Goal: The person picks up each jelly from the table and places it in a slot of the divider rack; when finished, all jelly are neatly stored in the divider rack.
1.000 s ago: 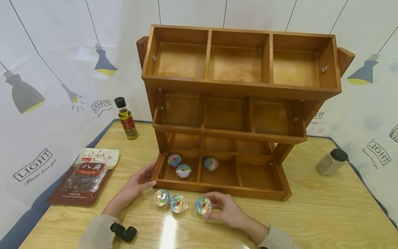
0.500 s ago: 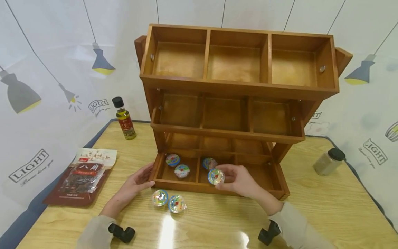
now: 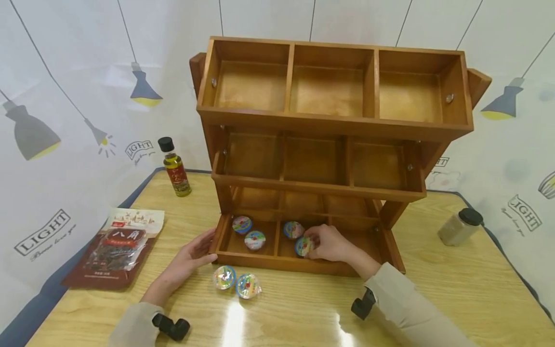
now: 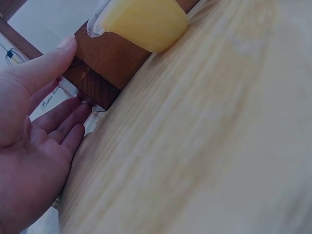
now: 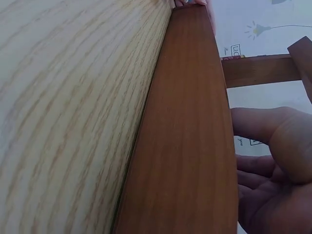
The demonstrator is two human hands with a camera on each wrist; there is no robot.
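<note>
In the head view, my right hand (image 3: 328, 243) pinches a small jelly cup (image 3: 302, 246) inside the bottom tray's middle compartment. Another jelly cup (image 3: 293, 230) lies just behind it. In the right wrist view, the tray's front board (image 5: 183, 122) hides that cup from sight. My left hand (image 3: 189, 259) rests at the left front corner of the wooden rack (image 3: 277, 260), thumb at the front and relaxed fingers along the side. Two jelly cups share the left compartment, one (image 3: 255, 240) in front of the other (image 3: 242, 224). Two more, one (image 3: 224, 277) beside another (image 3: 248, 286), sit on the table before the rack.
The rack's middle tier (image 3: 318, 185) and top tier (image 3: 334, 120) overhang the bottom tray. At left lie a brown spice bag (image 3: 114, 250) and an oil bottle (image 3: 177, 171). A black-capped jar (image 3: 460, 227) stands at right. Patterned cloth surrounds the table (image 3: 286, 318).
My right hand has lifted a jelly cup from the table, carried it over the front board and lowered it into the middle compartment. My left hand has stayed at the rack's corner.
</note>
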